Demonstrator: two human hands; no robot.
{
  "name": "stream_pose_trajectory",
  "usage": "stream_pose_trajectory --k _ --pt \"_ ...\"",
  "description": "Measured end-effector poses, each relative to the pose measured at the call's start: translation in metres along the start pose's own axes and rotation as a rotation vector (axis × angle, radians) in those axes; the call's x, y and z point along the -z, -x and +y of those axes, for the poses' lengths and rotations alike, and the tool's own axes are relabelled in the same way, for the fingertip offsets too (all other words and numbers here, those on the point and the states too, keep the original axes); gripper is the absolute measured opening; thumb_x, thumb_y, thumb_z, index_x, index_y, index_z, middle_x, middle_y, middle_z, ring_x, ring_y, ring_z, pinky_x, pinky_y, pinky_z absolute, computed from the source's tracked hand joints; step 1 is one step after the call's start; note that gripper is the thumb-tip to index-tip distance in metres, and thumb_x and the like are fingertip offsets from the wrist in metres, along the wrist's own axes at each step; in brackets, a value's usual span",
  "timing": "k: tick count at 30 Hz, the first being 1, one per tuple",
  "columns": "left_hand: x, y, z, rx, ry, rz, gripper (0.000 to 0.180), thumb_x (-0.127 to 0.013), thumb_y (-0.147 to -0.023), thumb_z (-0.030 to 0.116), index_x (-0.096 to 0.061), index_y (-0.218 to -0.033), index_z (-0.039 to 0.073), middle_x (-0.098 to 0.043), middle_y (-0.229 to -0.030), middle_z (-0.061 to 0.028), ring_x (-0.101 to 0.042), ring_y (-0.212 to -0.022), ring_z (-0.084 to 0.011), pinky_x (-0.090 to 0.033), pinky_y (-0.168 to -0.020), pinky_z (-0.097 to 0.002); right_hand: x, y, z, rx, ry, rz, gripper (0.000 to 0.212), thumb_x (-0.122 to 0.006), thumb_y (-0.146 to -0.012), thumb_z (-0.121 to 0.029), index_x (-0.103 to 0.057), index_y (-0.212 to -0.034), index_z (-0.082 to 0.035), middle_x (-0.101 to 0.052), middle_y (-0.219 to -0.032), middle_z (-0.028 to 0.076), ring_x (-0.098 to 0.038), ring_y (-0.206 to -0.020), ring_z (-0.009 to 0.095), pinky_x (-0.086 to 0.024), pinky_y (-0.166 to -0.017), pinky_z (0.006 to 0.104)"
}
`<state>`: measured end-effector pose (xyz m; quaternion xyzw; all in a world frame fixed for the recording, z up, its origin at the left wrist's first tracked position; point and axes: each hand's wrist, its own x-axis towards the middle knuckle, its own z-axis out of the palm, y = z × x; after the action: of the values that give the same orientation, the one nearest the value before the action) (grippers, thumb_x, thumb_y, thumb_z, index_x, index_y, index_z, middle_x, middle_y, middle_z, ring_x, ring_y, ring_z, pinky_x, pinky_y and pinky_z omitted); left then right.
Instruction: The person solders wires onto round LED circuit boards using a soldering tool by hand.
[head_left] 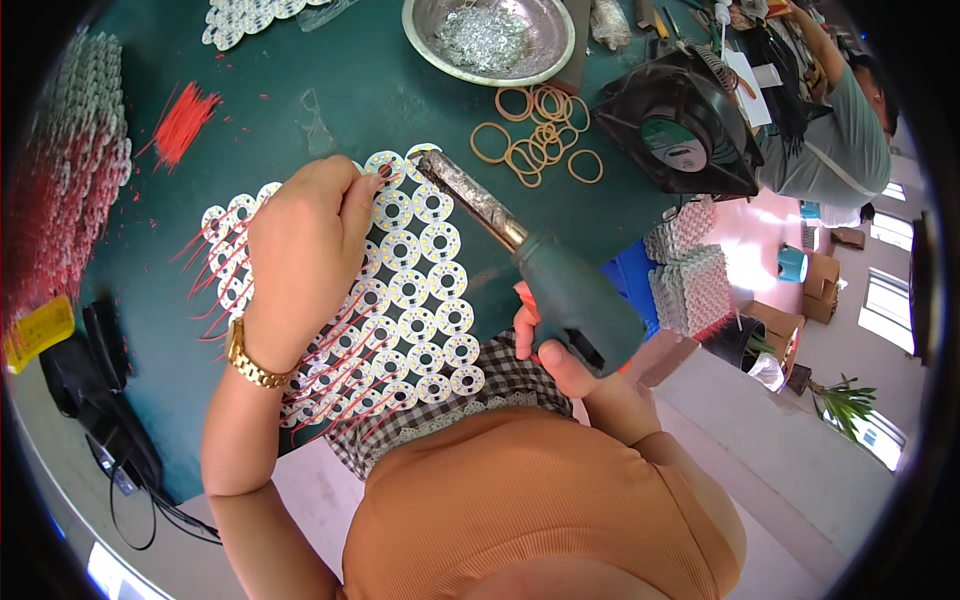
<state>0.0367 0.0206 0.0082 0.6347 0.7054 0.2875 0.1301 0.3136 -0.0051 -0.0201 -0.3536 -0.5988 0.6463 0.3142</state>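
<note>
A sheet of round white LED circuit boards lies on the green tabletop in front of me, with thin red wires running across its left part. My left hand rests over the sheet, palm down. Its thumb and fingers are pinched together, and a bit of red wire shows at the fingertips by a far disc. My right hand is wrapped around the dark green handle of a soldering gun. The gun's tip reaches the discs at the far edge, just right of my left fingertips. My left fingers' undersides are hidden.
Loose red wires lie at the far left, beside stacked wired boards. A metal bowl with silvery bits, rubber bands and a black fan stand beyond. Another person sits at the far right.
</note>
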Motion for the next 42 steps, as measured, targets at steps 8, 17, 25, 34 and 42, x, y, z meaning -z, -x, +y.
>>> stream_pose_trajectory --k 8,17,25,34,42 --pt "-0.001 0.002 -0.007 0.016 0.019 -0.011 0.021 -0.065 -0.089 0.018 -0.058 -0.076 0.003 -0.058 -0.071 -0.0135 -0.058 -0.063 -0.0316 -0.044 -0.057 -0.0408 -0.007 0.000 -0.037 -0.388 0.312 -0.107 0.036 -0.066 -0.086 -0.023 -0.058 -0.116 -0.006 -0.067 -0.099 0.003 -0.064 -0.078 0.017 -0.053 -0.063 0.0330" --pt "-0.004 0.003 -0.008 -0.020 0.025 0.028 0.019 -0.066 -0.087 0.015 -0.057 -0.075 0.004 -0.056 -0.068 -0.0124 -0.057 -0.061 -0.0306 -0.043 -0.055 -0.0401 0.008 -0.009 -0.027 0.176 0.805 -0.260 0.039 -0.063 -0.082 -0.029 -0.061 -0.111 -0.003 -0.059 -0.075 0.000 -0.055 -0.066 0.014 -0.044 -0.061 0.0286" --pt "-0.006 0.004 -0.006 -0.049 0.002 0.070 0.019 -0.066 -0.087 0.014 -0.056 -0.074 0.005 -0.056 -0.068 -0.0109 -0.056 -0.060 -0.0296 -0.043 -0.054 -0.0401 0.007 0.008 -0.003 -0.018 0.651 -0.095 0.059 -0.085 -0.059 -0.028 -0.060 -0.106 -0.003 -0.067 -0.081 0.007 -0.064 -0.064 0.028 -0.050 -0.059 0.0358" --pt "-0.009 0.005 -0.009 -0.097 -0.029 0.119 0.021 -0.068 -0.086 0.015 -0.055 -0.072 0.005 -0.055 -0.066 -0.0100 -0.055 -0.059 -0.0283 -0.042 -0.051 -0.0392 0.003 0.009 -0.011 -0.205 0.429 -0.029 0.055 -0.081 -0.064 -0.032 -0.058 -0.104 -0.004 -0.064 -0.079 0.009 -0.062 -0.063 0.029 -0.050 -0.059 0.0349" --pt "-0.008 0.006 -0.011 -0.113 -0.035 0.119 0.021 -0.067 -0.087 0.016 -0.055 -0.073 0.005 -0.056 -0.066 -0.0105 -0.056 -0.058 -0.0290 -0.043 -0.052 -0.0397 -0.001 0.002 -0.034 -0.105 0.131 0.031 0.077 -0.066 -0.083 -0.061 -0.040 -0.126 -0.002 -0.057 -0.079 0.008 -0.059 -0.068 0.017 -0.048 -0.060 0.0283"
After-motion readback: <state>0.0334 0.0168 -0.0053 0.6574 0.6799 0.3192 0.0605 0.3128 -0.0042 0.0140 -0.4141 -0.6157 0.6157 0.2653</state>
